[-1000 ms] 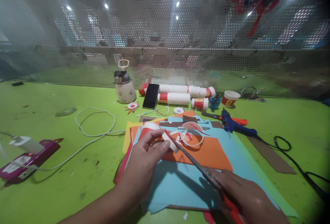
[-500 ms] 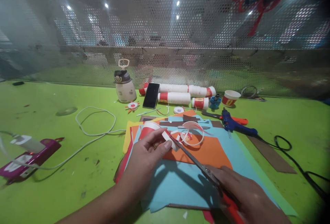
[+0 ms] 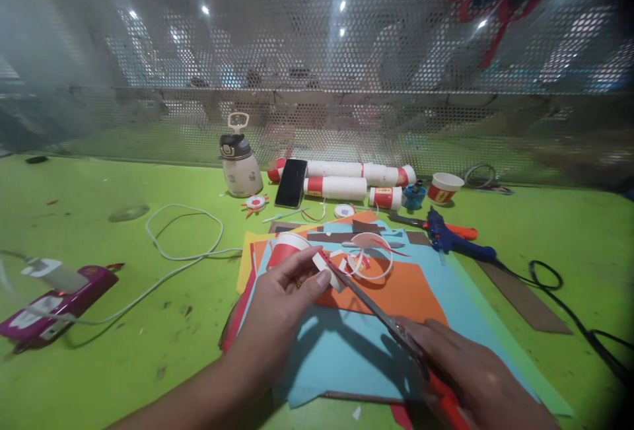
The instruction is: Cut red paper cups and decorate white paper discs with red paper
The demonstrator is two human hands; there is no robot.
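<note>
While the left hand (image 3: 282, 301) pinches a small white-and-red paper piece (image 3: 331, 275) between thumb and fingers, the right hand (image 3: 475, 367) grips a pair of scissors (image 3: 379, 314) by the red handles, its fingers curled round them and partly hidden. The scissors point up and to the left, their tips at the right edge of the piece — whether the blades are cutting into it cannot be told.

The paper piece is held above a layered pile of coloured sheets, where an orange sheet (image 3: 406, 291) lies on a light blue sheet (image 3: 361, 360). Just behind the left hand, a red-and-white paper cup (image 3: 296, 241) sits on the pile, partly covered by the fingers. To the right of the piece is a thin white ring (image 3: 389, 266), with small paper scraps about it and a grey pen (image 3: 349, 244) behind.

Farther back on the green desk (image 3: 173, 377), a black smartphone (image 3: 290, 184) leans against a row of nested paper cups (image 3: 337, 170); a shorter cup stack (image 3: 341, 188) lies in front of that row. A lidded bottle (image 3: 241, 176) stands left of the phone — and a blue glue gun (image 3: 463, 243) rests to the right of the pile.
</note>
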